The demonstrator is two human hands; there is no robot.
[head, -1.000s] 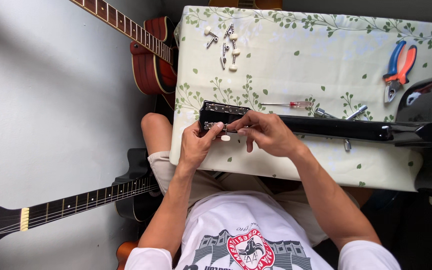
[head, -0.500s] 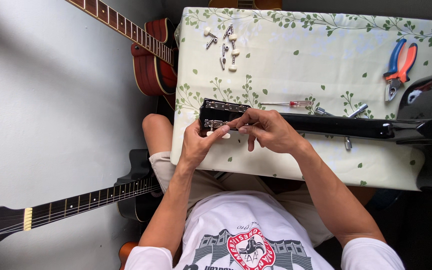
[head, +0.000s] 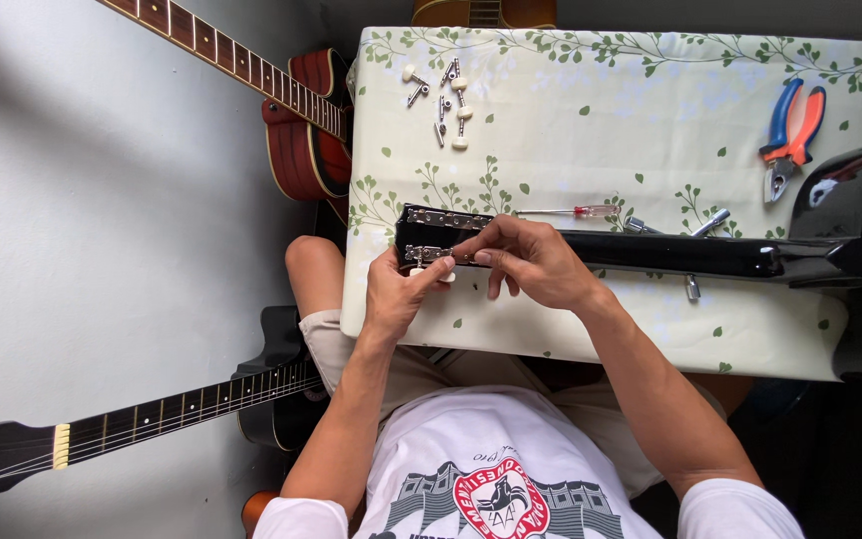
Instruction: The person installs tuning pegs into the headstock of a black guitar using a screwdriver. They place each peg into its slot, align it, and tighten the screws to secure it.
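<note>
A table point(head: 601, 110) under a pale cloth printed with green leafy sprigs carries everything. At its far left lie loose tuning pegs point(head: 441, 100); at the far right, pliers point(head: 788, 135) with blue and orange handles. A small red-handled screwdriver point(head: 576, 212) lies mid-table, just beyond the black guitar's headstock and neck point(head: 670, 252), which stretch across the near half.

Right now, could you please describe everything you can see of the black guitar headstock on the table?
The black guitar headstock looks glossy and lies flat near the table's left edge, its neck running right toward the dark body. Metal tuner strips line both long edges, with a cream tuner knob at the near edge. The left hand pinches at that near strip; the right hand rests its fingers on top.
</note>
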